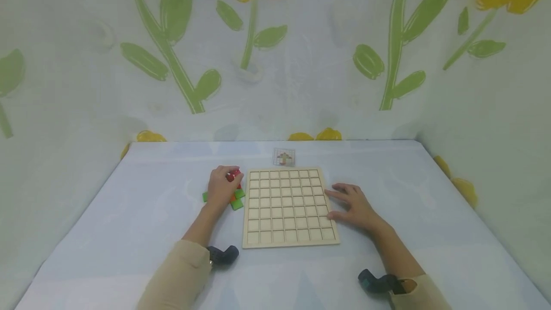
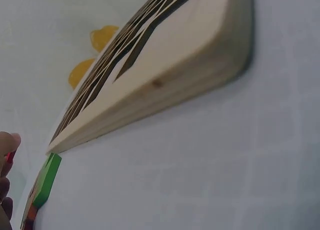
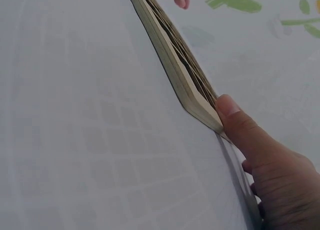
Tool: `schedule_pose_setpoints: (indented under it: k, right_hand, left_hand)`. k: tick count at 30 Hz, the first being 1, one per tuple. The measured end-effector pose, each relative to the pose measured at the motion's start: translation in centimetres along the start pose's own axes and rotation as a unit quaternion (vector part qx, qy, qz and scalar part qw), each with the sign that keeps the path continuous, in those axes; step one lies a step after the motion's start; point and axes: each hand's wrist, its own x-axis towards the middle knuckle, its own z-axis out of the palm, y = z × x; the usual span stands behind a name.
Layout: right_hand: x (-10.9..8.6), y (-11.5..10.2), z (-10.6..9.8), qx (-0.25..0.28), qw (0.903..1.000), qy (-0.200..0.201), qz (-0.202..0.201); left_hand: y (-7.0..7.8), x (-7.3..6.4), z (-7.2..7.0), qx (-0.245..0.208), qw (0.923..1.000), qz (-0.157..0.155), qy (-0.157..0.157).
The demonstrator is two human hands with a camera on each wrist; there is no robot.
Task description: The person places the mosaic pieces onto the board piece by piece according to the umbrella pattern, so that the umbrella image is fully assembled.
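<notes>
A square wooden grid board with rows of bare cells lies flat on the table. Just past its left edge, my left hand pinches a red tile between thumb and fingers, held over a small group of tiles. Green tiles stick out from under that hand, with some orange and more red among them; the hand hides part of the group. At the board's right edge, my right hand spreads its fingers, and its thumb touches the rim in the right wrist view.
A small card printed with a grid and a tree-like figure lies behind the board. The white table meets flower-printed cloth walls at the back and sides. Each wrist carries a dark camera mount.
</notes>
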Motion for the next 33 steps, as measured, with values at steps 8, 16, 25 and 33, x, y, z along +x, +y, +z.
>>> schedule_pose_setpoints:
  k: [8,16,25,33]
  right_hand:
    - [0.1,-0.2,0.0,-0.002,1.0,-0.002,0.007]
    - [0.1,-0.2,0.0,-0.003,1.0,0.001,0.002]
    - [0.1,0.0,0.0,-0.007,1.0,0.0,0.002]
    - [0.1,-0.2,0.0,0.001,1.0,0.002,0.001]
  left_hand:
    - [1.9,-0.3,0.8,-0.034,0.9988,0.033,-0.016]
    - [4.1,-0.7,1.7,-0.029,0.9989,0.009,-0.035]
    - [5.8,-1.1,3.1,-0.056,0.9967,0.004,-0.059]
    - [6.3,-1.4,4.9,-0.073,0.9949,0.013,-0.068]
